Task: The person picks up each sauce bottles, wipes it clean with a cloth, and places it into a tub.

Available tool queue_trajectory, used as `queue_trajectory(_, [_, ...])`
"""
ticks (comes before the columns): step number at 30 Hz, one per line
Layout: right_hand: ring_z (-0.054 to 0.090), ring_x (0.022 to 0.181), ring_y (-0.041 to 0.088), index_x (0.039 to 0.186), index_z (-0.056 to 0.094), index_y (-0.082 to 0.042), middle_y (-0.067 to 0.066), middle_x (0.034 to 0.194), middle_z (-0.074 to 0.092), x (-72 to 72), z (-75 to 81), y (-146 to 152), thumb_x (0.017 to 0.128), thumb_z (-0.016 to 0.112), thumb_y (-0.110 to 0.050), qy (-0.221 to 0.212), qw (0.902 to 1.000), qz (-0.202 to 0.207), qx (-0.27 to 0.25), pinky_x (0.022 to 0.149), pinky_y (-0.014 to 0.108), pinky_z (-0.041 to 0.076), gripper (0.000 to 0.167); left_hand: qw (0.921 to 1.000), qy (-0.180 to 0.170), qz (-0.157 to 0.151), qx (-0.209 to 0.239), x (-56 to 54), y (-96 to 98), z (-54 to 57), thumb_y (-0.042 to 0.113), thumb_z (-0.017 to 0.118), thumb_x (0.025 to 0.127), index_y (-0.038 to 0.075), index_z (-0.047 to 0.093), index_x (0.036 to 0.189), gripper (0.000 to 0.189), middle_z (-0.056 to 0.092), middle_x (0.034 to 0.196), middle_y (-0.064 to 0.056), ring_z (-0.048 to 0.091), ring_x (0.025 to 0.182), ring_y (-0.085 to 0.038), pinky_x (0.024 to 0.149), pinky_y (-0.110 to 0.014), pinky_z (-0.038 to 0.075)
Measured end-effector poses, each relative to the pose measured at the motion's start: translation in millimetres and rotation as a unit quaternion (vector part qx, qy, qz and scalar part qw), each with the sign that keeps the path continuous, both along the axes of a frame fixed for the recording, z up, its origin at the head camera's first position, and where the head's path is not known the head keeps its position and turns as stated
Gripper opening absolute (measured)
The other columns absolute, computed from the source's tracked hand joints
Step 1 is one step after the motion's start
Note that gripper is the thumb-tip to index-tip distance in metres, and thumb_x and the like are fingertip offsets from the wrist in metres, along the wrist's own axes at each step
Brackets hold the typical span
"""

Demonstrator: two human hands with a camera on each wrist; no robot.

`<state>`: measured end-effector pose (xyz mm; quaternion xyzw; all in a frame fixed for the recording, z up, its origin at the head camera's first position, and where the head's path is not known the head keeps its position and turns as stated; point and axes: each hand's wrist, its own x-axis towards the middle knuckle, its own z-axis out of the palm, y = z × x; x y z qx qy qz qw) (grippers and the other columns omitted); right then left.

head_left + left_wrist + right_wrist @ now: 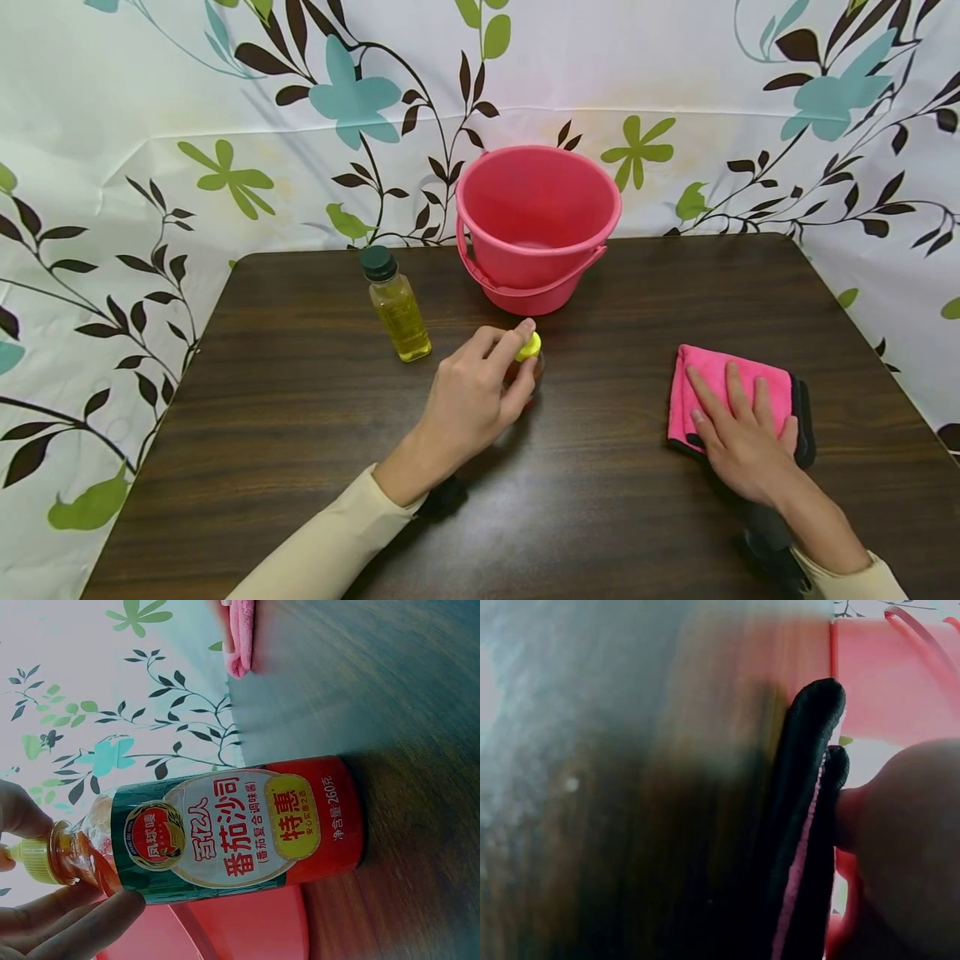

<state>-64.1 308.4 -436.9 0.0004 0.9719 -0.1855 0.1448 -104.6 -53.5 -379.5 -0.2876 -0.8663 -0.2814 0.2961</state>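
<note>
A ketchup bottle (240,832) with a red and green label stands upright on the table, its yellow cap (529,347) showing in the head view. My left hand (474,389) grips it around the neck, with fingers and thumb on either side just under the cap. From the head, most of the bottle is hidden behind that hand. On the right, my right hand (750,442) rests on a folded pink cloth (701,371) with black edging, its fingers spread and straight. In the right wrist view the cloth's black edge (810,750) lies in layers beneath the hand.
Behind the ketchup bottle stands a pink bucket (540,275), its handle hanging down at the front. A bottle of yellow oil (402,318) with a dark green cap is to the left. Patterned white sheeting (285,183) hangs along the dark wooden table's (300,467) back edge.
</note>
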Motion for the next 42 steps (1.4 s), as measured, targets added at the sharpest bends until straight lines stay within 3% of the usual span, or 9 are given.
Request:
queue_trajectory(10, [-0.018,0.154,0.066,0.171,0.013,-0.027,0.031,0.174,-0.008,-7.3,12.3,0,0.109,0.043,-0.053,0.008,0.9999,-0.002,0.008,0.108,0.092,-0.01,0.074,1.0,0.003,0.001,-0.004,0.9,-0.1,2.0,0.015,0.076,0.093,0.009,0.07,0.132,0.04,0.069,0.099,-0.01,0.067,0.072,-0.016,0.062,-0.031,0.061])
queue_trajectory(17, [-0.01,0.157,0.064,0.17,0.022,-0.026,0.032,0.174,0.01,-23.9,29.9,-7,0.106,0.055,-0.047,0.097,0.9947,0.033,-0.002,0.113,0.09,-0.007,0.075,0.9999,-0.002,0.006,-0.008,2.0,-0.3,2.7,0.015,0.077,0.093,0.009,0.07,0.133,0.04,0.069,0.099,-0.009,0.066,0.07,-0.016,0.06,-0.03,0.06])
queue_trajectory(22, [-0.002,0.158,0.064,0.168,0.032,-0.025,0.031,0.172,0.02,-44.6,51.2,-14,0.105,0.06,-0.041,0.166,0.9843,0.061,-0.008,0.112,0.091,-0.003,0.071,0.9999,-0.006,0.008,-0.011,2.5,-0.1,2.8,0.015,0.077,0.093,0.01,0.07,0.133,0.041,0.069,0.099,-0.009,0.066,0.07,-0.016,0.059,-0.03,0.06])
queue_trajectory(26, [0.0,0.16,0.061,0.167,0.034,-0.023,0.029,0.173,0.022,-64.6,74.2,-19,0.105,0.058,-0.04,0.194,0.9779,0.077,-0.013,0.114,0.09,-0.005,0.068,0.9999,-0.01,0.008,-0.011,3.0,0.0,3.6,0.016,0.077,0.093,0.01,0.07,0.133,0.041,0.069,0.099,-0.009,0.065,0.07,-0.016,0.059,-0.03,0.06])
queue_trajectory(35, [0.002,0.165,0.051,0.166,0.038,-0.024,0.021,0.175,0.024,-108.4,122.9,-37,0.107,0.052,-0.043,0.228,0.9656,0.124,0.009,0.12,0.084,-0.004,0.063,0.9998,-0.011,0.011,-0.013,2.9,0.5,4.2,0.016,0.076,0.093,0.01,0.07,0.132,0.04,0.069,0.098,-0.009,0.065,0.069,-0.016,0.058,-0.03,0.059])
queue_trajectory(42, [0.004,0.166,0.045,0.166,0.036,-0.03,0.016,0.176,0.025,-133.7,145.7,-58,0.109,0.047,-0.046,0.239,0.9592,0.151,0.009,0.124,0.08,-0.005,0.061,0.9997,-0.015,0.013,-0.014,3.8,0.1,5.3,0.016,0.076,0.093,0.01,0.069,0.133,0.041,0.069,0.099,-0.009,0.066,0.069,-0.017,0.059,-0.031,0.06])
